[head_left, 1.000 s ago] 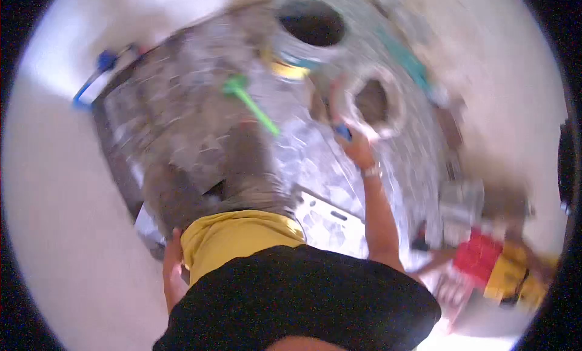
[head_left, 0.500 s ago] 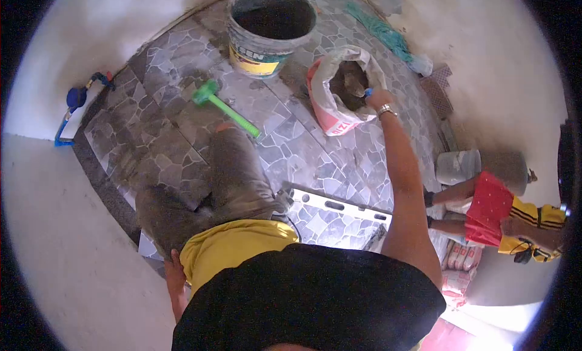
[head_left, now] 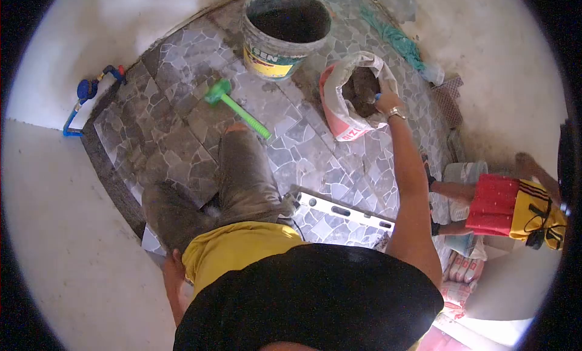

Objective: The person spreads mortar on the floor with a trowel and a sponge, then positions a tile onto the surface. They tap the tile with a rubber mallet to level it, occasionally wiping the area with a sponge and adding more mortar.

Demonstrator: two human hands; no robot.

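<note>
At the mouth of an upright red and white sack (head_left: 335, 102), my right hand (head_left: 388, 102) is closed round the blue handle of a trowel. The trowel's blade is sunk in the grey-brown powder (head_left: 365, 87) and hardly shows. My left hand (head_left: 174, 266) hangs by my hip near the yellow shirt (head_left: 212, 245); its fingers are too small and shaded to read. Left of the sack stands a large mortar-stained bucket (head_left: 285, 45) with dark contents. A green mallet (head_left: 245, 116) lies on the tiles in front of my knee.
A white level (head_left: 345, 211) lies on the stone-patterned floor. Blue pipe fittings (head_left: 86, 90) stand out from the left wall. On the right, a person in red shorts (head_left: 492, 204) stands beside buckets (head_left: 465, 171) and stacked bags (head_left: 464, 269). Green netting (head_left: 397, 42) lies along the far wall.
The view has shifted, so the floor objects appear slightly further right. The trowel blade has gone deeper into the powder. The person in red shorts has changed posture, with an arm now raised.
</note>
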